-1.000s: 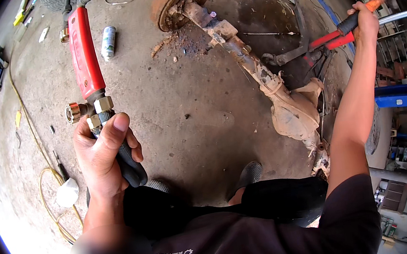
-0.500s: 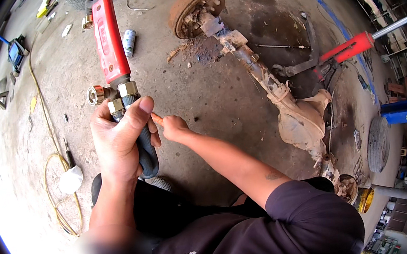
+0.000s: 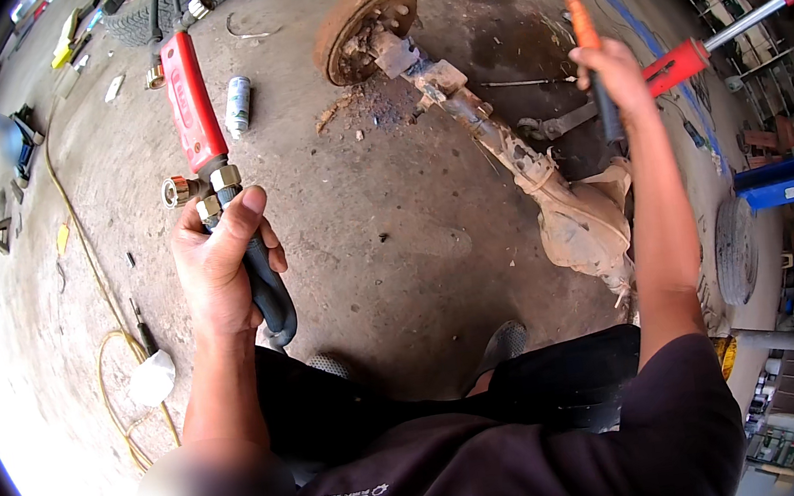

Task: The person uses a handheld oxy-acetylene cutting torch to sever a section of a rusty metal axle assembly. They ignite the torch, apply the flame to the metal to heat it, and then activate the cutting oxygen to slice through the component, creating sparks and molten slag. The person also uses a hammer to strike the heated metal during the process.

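In my left hand (image 3: 224, 260), closed tight, is a red-bodied tool (image 3: 192, 100) with round metal knobs, brass-coloured nuts and thick dark hoses. My fingers wrap its lower hose end (image 3: 267, 297), just below the nuts. My right hand (image 3: 614, 76) is raised at the upper right, gripping the orange-and-black handle of a hammer (image 3: 580, 16). The hammer's head is blurred at the top edge. On the floor below and left of that hand lies a rusty vehicle axle (image 3: 582, 225), with a brown drum (image 3: 339, 39) at its far end.
A spray can (image 3: 239, 106) lies right of the red tool. Behind my right hand stands a red jack cylinder (image 3: 677, 67). A yellow hose (image 3: 88, 239) runs along the left floor. Tyres stand at the top left (image 3: 131, 19) and right (image 3: 736, 253), near a blue beam (image 3: 791, 179).
My right hand has swung from beside my left hand up to the far right, bringing the hammer into full view. My left hand and the red tool have shifted slightly down and left.
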`<action>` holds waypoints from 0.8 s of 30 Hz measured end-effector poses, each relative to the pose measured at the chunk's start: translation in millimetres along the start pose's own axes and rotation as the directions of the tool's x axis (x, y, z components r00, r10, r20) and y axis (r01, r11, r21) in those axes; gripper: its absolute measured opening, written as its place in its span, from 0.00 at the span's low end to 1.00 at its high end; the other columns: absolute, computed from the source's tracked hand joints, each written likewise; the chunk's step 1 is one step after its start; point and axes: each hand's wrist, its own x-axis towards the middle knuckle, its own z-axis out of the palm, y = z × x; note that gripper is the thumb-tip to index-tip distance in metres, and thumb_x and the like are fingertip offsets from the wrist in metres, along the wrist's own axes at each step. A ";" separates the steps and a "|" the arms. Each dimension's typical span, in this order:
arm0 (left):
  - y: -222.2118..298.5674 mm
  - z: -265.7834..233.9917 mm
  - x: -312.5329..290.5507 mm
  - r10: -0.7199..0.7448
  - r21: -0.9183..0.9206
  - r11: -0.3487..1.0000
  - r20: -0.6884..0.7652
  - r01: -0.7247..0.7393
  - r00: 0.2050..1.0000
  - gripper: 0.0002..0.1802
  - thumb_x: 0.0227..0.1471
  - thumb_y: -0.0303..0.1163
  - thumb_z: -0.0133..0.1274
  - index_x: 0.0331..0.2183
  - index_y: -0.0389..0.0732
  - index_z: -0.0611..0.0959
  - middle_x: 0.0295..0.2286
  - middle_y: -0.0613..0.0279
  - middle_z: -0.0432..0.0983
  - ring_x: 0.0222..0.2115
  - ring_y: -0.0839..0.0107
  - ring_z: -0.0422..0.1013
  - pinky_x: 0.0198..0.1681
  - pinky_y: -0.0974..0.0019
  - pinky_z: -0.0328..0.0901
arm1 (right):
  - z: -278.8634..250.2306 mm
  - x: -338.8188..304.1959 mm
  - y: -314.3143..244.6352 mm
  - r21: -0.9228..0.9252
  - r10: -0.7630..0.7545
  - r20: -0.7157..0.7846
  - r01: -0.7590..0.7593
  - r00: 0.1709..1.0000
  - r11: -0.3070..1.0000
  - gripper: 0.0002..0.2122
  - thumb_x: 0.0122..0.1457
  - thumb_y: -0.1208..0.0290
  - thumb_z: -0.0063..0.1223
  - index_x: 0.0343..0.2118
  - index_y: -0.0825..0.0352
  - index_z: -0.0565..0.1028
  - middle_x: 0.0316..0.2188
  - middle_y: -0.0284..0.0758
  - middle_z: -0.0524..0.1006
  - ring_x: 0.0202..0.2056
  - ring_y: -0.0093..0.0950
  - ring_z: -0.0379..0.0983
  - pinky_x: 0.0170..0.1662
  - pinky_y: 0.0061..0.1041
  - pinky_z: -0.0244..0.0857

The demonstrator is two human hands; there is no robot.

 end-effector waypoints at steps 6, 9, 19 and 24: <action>1.1 -13.6 -5.4 0.015 -0.004 1.000 -0.065 -0.015 0.998 0.13 0.54 0.35 0.62 0.29 0.39 0.75 0.16 0.62 0.72 0.10 0.74 0.66 0.15 0.72 0.66 | -160.8 91.9 -8.8 0.472 -0.095 -0.395 0.290 0.914 0.832 0.08 0.60 0.76 0.53 0.36 0.75 0.68 0.26 0.43 0.76 0.27 0.34 0.76 0.32 0.38 0.76; 5.2 -11.9 -25.1 0.016 0.017 1.000 -0.098 -0.014 0.995 0.13 0.59 0.36 0.58 0.29 0.42 0.72 0.16 0.64 0.70 0.10 0.75 0.66 0.13 0.74 0.62 | -166.2 158.5 22.6 0.627 0.096 -0.556 0.340 0.825 0.701 0.06 0.58 0.80 0.48 0.36 0.77 0.66 0.26 0.47 0.75 0.25 0.38 0.75 0.25 0.44 0.74; 27.5 58.7 -37.9 0.197 0.068 0.980 -0.192 -0.187 0.961 0.12 0.60 0.35 0.56 0.30 0.41 0.73 0.18 0.63 0.70 0.12 0.75 0.66 0.14 0.75 0.62 | 393.5 -107.4 19.0 -0.005 0.099 0.984 -0.534 0.148 0.845 0.06 0.45 0.82 0.56 0.27 0.78 0.74 0.18 0.44 0.73 0.14 0.33 0.71 0.14 0.37 0.63; 29.8 67.4 -58.3 0.225 0.063 0.974 -0.155 -0.217 0.962 0.11 0.59 0.31 0.56 0.33 0.35 0.73 0.17 0.59 0.69 0.10 0.74 0.65 0.12 0.73 0.62 | 381.1 -143.5 22.9 0.078 0.058 0.981 -0.657 0.183 0.750 0.07 0.44 0.84 0.57 0.25 0.80 0.73 0.17 0.44 0.73 0.13 0.32 0.70 0.14 0.34 0.64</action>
